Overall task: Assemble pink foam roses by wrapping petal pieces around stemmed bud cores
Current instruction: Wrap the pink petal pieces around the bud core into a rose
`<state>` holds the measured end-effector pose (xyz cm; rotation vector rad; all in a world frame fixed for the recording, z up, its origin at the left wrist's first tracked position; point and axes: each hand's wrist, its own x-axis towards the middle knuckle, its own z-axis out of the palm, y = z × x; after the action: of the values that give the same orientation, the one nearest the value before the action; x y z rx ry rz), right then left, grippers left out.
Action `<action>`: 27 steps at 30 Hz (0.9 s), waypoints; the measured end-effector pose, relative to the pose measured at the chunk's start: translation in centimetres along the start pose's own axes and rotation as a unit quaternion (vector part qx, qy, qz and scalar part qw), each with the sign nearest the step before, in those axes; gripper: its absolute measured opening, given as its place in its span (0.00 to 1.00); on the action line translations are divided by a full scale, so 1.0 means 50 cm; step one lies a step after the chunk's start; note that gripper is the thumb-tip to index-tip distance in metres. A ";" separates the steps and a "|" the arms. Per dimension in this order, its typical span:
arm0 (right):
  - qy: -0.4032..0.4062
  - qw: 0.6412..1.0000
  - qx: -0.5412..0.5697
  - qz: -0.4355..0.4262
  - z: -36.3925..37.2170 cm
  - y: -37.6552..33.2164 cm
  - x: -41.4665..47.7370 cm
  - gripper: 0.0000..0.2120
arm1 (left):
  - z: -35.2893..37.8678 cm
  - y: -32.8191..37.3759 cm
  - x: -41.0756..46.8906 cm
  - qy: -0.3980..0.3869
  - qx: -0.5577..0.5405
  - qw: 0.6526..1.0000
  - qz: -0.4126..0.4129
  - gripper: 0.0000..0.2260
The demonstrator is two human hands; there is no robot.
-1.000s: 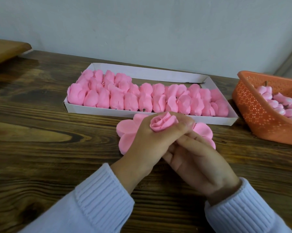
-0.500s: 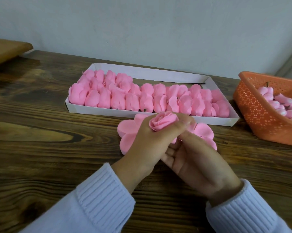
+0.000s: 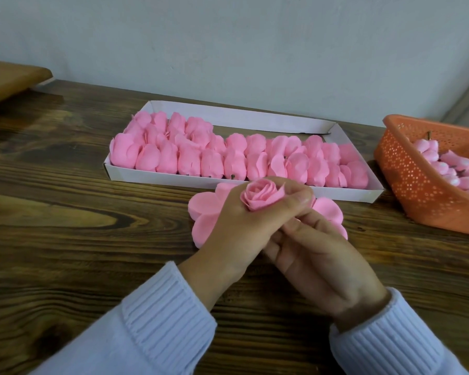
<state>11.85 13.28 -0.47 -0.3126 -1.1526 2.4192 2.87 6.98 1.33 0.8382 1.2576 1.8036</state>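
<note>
The left hand's fingers [image 3: 295,197] are curled round a small pink foam rose [image 3: 263,197], pinching it at its base so that the spiral bloom stands above the knuckles and faces the camera. The left hand [image 3: 241,231] hides everything below the bloom, so no stem can be seen. The right hand's fingers [image 3: 303,230] reach fairly straight under the left hand towards the rose's underside. Their tips are covered, and whether the right hand [image 3: 320,263] holds anything cannot be told.

Compared with half a second ago, both hands and the rose sit in almost the same spot. The bloom has turned a little, and more of its rolled centre now shows.

Under the hands a flat flower-shaped petal piece [image 3: 203,212] lies on the dark wooden table [image 3: 65,212], with its middle covered by the hands. Just behind it is a shallow white cardboard tray [image 3: 255,121] packed with rows of pink foam flowers [image 3: 228,161], too crowded to count. To the right an orange perforated basket [image 3: 417,188], cut off by the frame edge, holds pale pink bud cores [image 3: 441,167] with thin dark stems. White ribbed sleeves [image 3: 168,307] cover both wrists. A wooden board [image 3: 9,79] is cut off at the far left.
</note>
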 end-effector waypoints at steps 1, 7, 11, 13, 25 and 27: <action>-0.006 1.000 0.010 -0.001 0.000 -0.002 0.000 0.19 | 0.000 -0.001 0.000 0.006 0.003 1.000 -0.004 0.06; 0.048 0.998 -0.019 0.047 -0.007 0.000 0.006 0.13 | -0.002 0.001 -0.001 -0.012 -0.011 0.999 -0.044 0.07; 0.011 1.000 -0.017 -0.019 0.002 0.004 0.000 0.11 | 0.002 -0.002 0.001 -0.005 -0.006 1.000 -0.010 0.05; 0.006 0.999 -0.005 -0.034 0.004 0.001 0.000 0.15 | 0.003 -0.003 0.002 0.007 -0.003 1.000 -0.008 0.06; -0.004 0.998 -0.049 -0.042 0.002 0.002 -0.003 0.16 | 0.003 -0.007 0.000 0.008 -0.017 1.000 0.014 0.05; -0.005 0.998 -0.040 -0.037 0.000 -0.001 0.000 0.17 | 0.003 -0.007 0.000 0.008 -0.023 1.000 0.005 0.05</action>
<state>11.88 13.31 -0.44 -0.2779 -1.2466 2.3168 3.07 7.12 1.04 0.8067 1.2196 1.8433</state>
